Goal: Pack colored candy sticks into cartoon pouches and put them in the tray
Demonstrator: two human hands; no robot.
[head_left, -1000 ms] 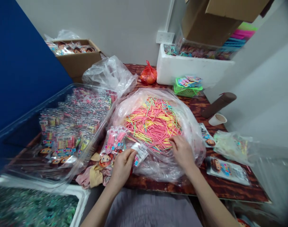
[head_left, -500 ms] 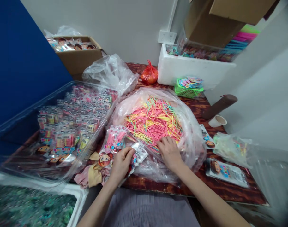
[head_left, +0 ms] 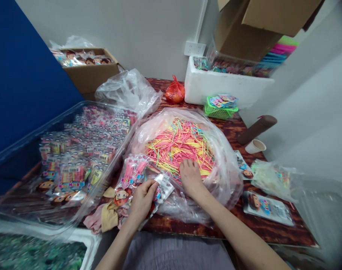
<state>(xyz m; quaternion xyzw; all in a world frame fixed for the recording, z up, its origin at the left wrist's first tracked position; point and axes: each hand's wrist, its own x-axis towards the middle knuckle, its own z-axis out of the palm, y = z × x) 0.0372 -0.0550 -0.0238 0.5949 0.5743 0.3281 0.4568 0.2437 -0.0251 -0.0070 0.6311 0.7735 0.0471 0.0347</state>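
My left hand point(head_left: 143, 198) is closed, thumb against fingers, pinching a printed packet point(head_left: 164, 187) with a silvery back at the table's front. Thin coloured sticks point(head_left: 182, 137), mostly pink and yellow, are heaped in a large clear plastic bag point(head_left: 228, 165) with its mouth rolled open. At the near side of this heap my right hand point(head_left: 191, 179) reaches in, its curled fingertips partly hidden among the sticks. Beside my left hand lie filled packets point(head_left: 134, 170) with pink sticks and a cartoon face. A pink and yellow cloth point(head_left: 109, 216) is below them.
To the left, a clear tub point(head_left: 107, 172) holds many filled packets. A foam box point(head_left: 227, 86), green basket point(head_left: 220, 111) and red bag point(head_left: 174, 92) stand at the back. On the right are a brown flask point(head_left: 257, 129), paper cup point(head_left: 255, 146) and stack of flat packets point(head_left: 268, 208).
My right hand has shifted slightly left over the sticks, its fingers more curled. My left hand keeps its hold on the packet. The whole view has tilted a little.
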